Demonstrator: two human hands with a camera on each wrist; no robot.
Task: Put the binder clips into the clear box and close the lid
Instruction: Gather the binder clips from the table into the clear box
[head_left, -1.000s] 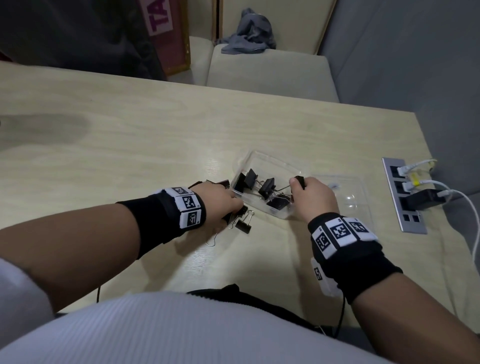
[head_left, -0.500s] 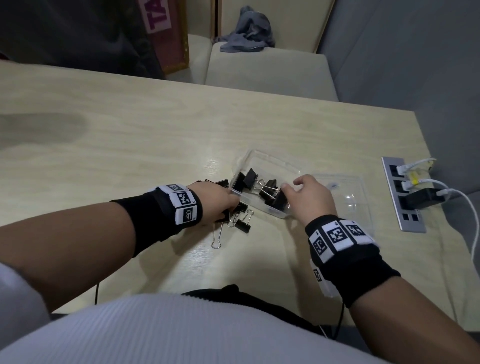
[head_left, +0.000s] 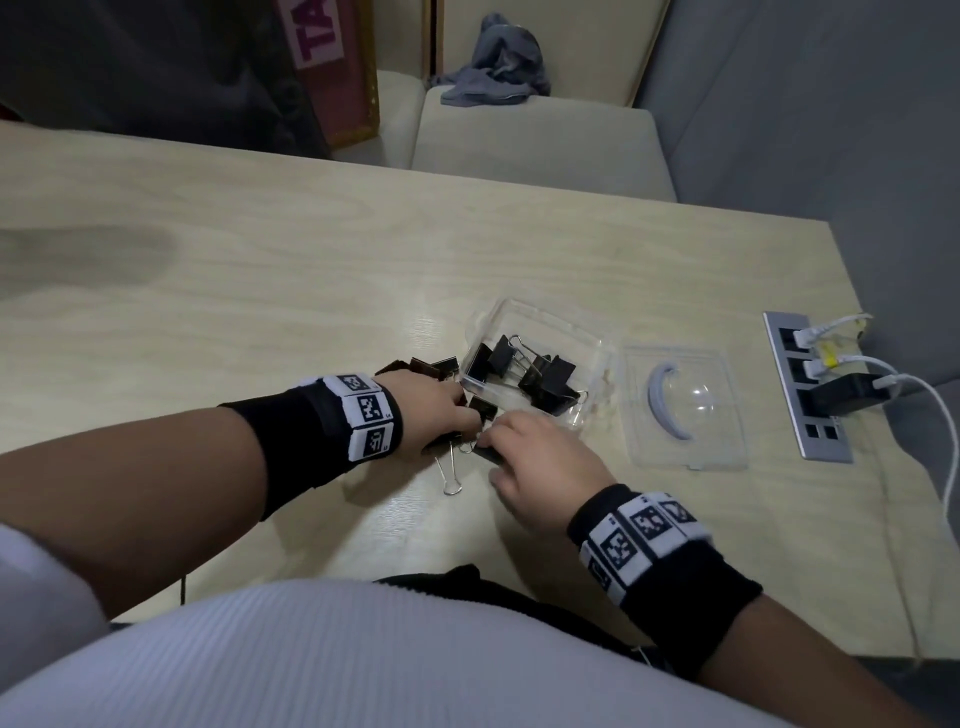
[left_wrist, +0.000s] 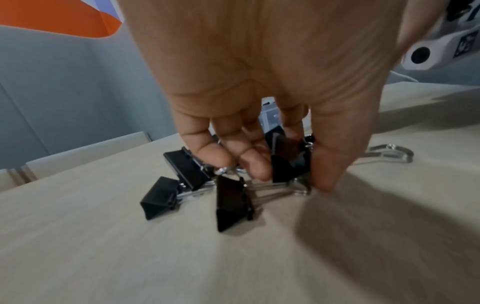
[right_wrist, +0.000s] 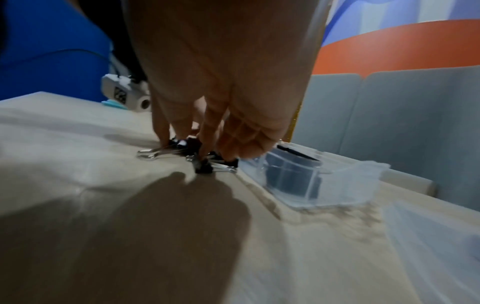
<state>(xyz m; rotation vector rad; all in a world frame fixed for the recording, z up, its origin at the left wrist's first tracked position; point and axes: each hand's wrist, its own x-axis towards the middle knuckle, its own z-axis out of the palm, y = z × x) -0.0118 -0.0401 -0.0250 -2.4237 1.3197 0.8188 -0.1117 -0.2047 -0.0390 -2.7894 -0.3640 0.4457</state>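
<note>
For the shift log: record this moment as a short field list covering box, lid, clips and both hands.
box: clear box open on the table, several binder clips inside
lid: clear lid flat on the table just right of the box, not on it
loose clips: loose binder clips in a cluster on the table left of the box
left hand: left hand over the cluster, thumb and fingers pinching one clip
right hand: right hand beside it, fingers on a clip at the cluster's near edge
task state: unfinished

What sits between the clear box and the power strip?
The box's lid, lying flat on the table beside the clear box; bare table separates it from the power strip. Head view shows it.
</note>
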